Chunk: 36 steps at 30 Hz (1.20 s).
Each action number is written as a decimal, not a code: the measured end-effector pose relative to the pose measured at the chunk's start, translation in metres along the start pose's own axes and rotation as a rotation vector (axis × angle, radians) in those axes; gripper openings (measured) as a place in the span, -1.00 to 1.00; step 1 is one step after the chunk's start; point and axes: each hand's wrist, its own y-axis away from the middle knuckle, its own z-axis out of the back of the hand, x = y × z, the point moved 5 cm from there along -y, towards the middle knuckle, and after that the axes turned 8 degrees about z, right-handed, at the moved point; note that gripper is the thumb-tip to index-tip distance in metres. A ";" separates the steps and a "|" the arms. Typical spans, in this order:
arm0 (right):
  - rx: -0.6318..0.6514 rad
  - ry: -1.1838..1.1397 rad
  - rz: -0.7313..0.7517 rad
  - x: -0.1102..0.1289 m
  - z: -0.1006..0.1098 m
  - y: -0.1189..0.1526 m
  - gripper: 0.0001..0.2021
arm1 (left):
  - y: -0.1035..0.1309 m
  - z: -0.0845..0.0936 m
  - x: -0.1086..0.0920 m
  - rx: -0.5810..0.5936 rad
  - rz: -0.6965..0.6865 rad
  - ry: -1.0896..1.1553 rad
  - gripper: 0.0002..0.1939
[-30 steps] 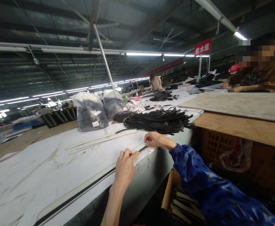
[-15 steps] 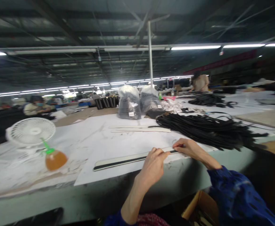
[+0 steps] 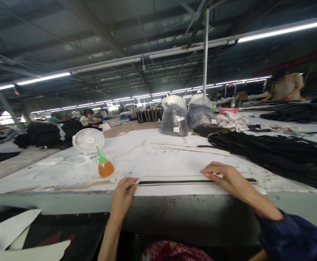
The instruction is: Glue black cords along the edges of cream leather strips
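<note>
A long pale strip (image 3: 174, 178) with a black band along it lies near the front edge of the white-covered table (image 3: 131, 152). My left hand (image 3: 125, 188) pinches at the strip's left end, thumb and fingers together. Toward the strip's right part, my right hand (image 3: 223, 177) rests over it with thumb and fingertips apart, the black band passing beneath. Further back lie thin pale strips (image 3: 193, 148). A heap of black strips (image 3: 272, 156) spreads at the right.
An orange bottle (image 3: 105, 168) with a green nozzle and a white fan (image 3: 89, 140) stand at the left. Plastic-wrapped bags (image 3: 174, 116) stand behind. Pale and black sheets (image 3: 74, 228) lie at the lower left. A person (image 3: 287, 87) stands at the far right.
The view has turned left. My left hand has moved left from the middle of the strip to its left end. My right hand has shifted inward from the right end, and its fingers have spread.
</note>
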 end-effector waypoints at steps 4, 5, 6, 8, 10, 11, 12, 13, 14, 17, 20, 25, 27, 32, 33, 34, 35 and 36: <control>0.102 -0.101 0.237 0.073 -0.072 -0.055 -0.81 | -0.003 -0.005 0.005 0.010 0.150 0.044 -0.71; 0.126 -0.100 0.263 0.084 -0.090 -0.066 -0.82 | -0.003 -0.007 0.005 0.018 0.171 0.052 -0.69; 0.143 -0.088 0.280 0.092 -0.105 -0.076 -0.82 | -0.003 -0.007 0.005 0.021 0.180 0.061 -0.69; 0.167 -0.044 0.293 0.101 -0.130 -0.089 -0.82 | -0.002 -0.007 0.004 0.017 0.181 0.083 -0.68; 0.187 0.004 0.301 0.104 -0.146 -0.096 -0.82 | -0.002 -0.008 0.006 0.015 0.187 0.101 -0.69; 0.196 0.025 0.306 0.104 -0.152 -0.097 -0.82 | -0.002 -0.008 0.007 0.018 0.191 0.104 -0.69; 0.200 0.044 0.308 0.104 -0.155 -0.098 -0.82 | -0.002 -0.009 0.008 0.023 0.193 0.103 -0.69; 0.201 0.060 0.307 0.103 -0.158 -0.098 -0.82 | -0.002 -0.009 0.009 0.027 0.195 0.100 -0.69; 0.199 0.073 0.302 0.103 -0.159 -0.097 -0.83 | -0.003 -0.010 0.010 0.031 0.194 0.097 -0.69; 0.193 0.103 0.289 0.102 -0.161 -0.096 -0.83 | -0.003 -0.011 0.009 0.033 0.201 0.090 -0.69; 0.195 0.127 0.286 0.103 -0.162 -0.095 -0.82 | -0.003 -0.009 0.006 0.006 0.212 0.072 -0.69; 0.213 0.139 0.279 0.105 -0.161 -0.096 -0.80 | -0.004 -0.009 0.007 0.015 0.221 0.054 -0.69; 0.217 0.150 0.277 0.105 -0.161 -0.096 -0.79 | -0.004 -0.010 0.009 0.033 0.234 0.075 -0.67; 0.225 0.165 0.274 0.107 -0.161 -0.097 -0.78 | -0.002 -0.009 0.008 0.032 0.249 0.149 -0.61; 0.224 0.161 0.274 0.107 -0.161 -0.097 -0.78 | -0.001 -0.009 0.007 0.026 0.250 0.149 -0.61; 0.222 0.158 0.275 0.107 -0.161 -0.096 -0.78 | -0.001 -0.009 0.007 0.023 0.251 0.147 -0.61; 0.219 0.158 0.279 0.107 -0.160 -0.096 -0.78 | -0.002 -0.009 0.007 0.018 0.251 0.142 -0.61; 0.213 0.161 0.283 0.107 -0.160 -0.096 -0.79 | -0.002 -0.009 0.008 0.019 0.252 0.137 -0.61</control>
